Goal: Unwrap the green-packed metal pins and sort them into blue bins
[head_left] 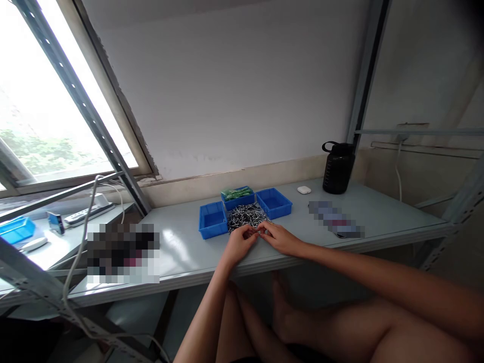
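Note:
A pile of small black and silver pieces, like screws or nails, [247,216] lies on the grey table [181,252] between blue bins. At its front edge my left hand [242,243] has its fingers curled inward. My right hand [278,237] meets it from the right, fingertips bent and close to the left ones. Whatever is between the fingertips is too small to make out. The left blue bin [213,220] and the right blue bin [274,202] look empty. Behind the pile, another blue bin [238,198] holds green items [236,193].
A black bottle [337,169] and a white case [303,190] stand at the back right. Blurred-out items lie at the right and left. A metal frame post, a cable, a power strip [88,210] and another blue tray [17,230] are at the left.

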`<state>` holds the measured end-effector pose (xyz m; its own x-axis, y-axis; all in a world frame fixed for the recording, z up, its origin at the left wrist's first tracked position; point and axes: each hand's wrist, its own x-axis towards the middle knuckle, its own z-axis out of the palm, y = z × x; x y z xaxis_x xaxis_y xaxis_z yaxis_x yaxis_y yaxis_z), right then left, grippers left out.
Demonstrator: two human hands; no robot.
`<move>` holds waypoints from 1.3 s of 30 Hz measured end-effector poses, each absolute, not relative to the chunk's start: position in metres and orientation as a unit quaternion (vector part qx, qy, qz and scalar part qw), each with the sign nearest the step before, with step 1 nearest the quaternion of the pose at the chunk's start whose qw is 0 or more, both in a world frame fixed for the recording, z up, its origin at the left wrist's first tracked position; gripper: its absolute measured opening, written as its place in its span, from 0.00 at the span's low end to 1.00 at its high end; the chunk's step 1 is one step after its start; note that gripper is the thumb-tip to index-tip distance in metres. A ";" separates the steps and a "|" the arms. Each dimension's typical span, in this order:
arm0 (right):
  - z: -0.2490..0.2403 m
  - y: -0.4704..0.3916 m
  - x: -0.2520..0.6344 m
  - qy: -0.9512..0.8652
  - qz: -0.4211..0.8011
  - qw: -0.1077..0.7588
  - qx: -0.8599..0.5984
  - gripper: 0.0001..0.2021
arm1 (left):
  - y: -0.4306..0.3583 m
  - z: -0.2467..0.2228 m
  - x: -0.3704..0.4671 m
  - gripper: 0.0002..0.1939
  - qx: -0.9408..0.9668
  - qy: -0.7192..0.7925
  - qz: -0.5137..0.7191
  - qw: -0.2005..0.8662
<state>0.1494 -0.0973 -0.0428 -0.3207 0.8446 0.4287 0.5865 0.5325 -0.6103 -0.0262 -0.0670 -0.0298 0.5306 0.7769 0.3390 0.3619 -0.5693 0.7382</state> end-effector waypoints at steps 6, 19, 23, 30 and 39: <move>-0.043 -0.101 0.148 -0.812 0.166 0.337 -0.447 0.11 | -0.065 -0.034 -0.027 0.07 0.808 0.357 0.357 0.304; -0.043 -0.102 0.149 -0.804 0.176 0.332 -0.461 0.14 | -0.063 -0.035 -0.026 0.04 0.780 0.363 0.375 0.344; -0.044 -0.101 0.150 -0.769 0.198 0.374 -0.480 0.16 | -0.062 -0.036 -0.028 0.06 0.797 0.361 0.366 0.318; -0.043 -0.098 0.149 -0.798 0.178 0.331 -0.472 0.11 | -0.061 -0.038 -0.028 0.10 0.799 0.361 0.362 0.316; -0.045 -0.098 0.147 -0.813 0.136 0.313 -0.471 0.09 | -0.060 -0.037 -0.027 0.16 0.770 0.361 0.379 0.365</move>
